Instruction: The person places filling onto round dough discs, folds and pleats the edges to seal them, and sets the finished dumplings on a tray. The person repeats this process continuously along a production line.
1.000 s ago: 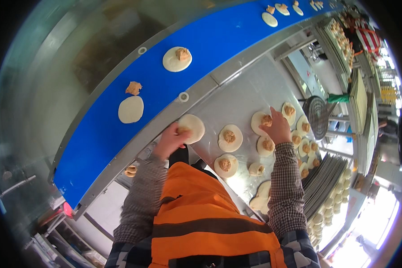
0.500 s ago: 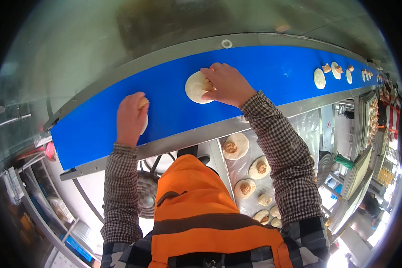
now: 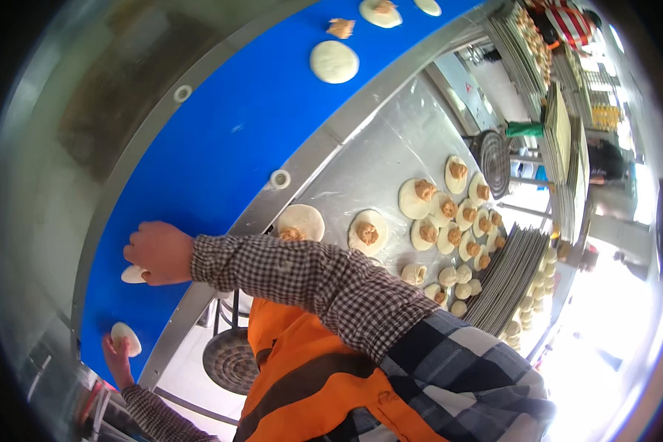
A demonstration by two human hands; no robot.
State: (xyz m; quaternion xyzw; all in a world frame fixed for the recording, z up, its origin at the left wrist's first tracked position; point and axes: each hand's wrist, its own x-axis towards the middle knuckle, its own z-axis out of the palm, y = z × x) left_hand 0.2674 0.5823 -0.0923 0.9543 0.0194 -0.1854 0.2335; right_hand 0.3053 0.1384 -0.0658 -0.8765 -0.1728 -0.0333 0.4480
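Note:
Low on the left of the blue conveyor belt [image 3: 191, 173], my left hand [image 3: 116, 359] grips the near left edge of a flat, pale dough round [image 3: 128, 339]. Its thumb lies over the dough. Farther up the belt, my right hand [image 3: 160, 253] is closed with curled fingers around another dough round [image 3: 132, 275]. Most of that round is hidden under the hand, and whether filling is in the palm cannot be seen. Up the belt lie a bare dough round [image 3: 334, 62], a lump of brown filling [image 3: 340, 28] and a dough round with filling on it [image 3: 381, 11].
Right of the belt, a metal table [image 3: 361, 158] holds several filled dough rounds [image 3: 427, 234] and folded dough balls [image 3: 448, 276]. A stack of trays [image 3: 510, 274] stands at its right end. A round stool [image 3: 232, 361] is below the belt. Another person [image 3: 567, 22] stands far right.
My view has turned right, bringing more of the metal table in. Both hands now appear lower left on the belt. The brown filling seen at my left hand is out of sight.

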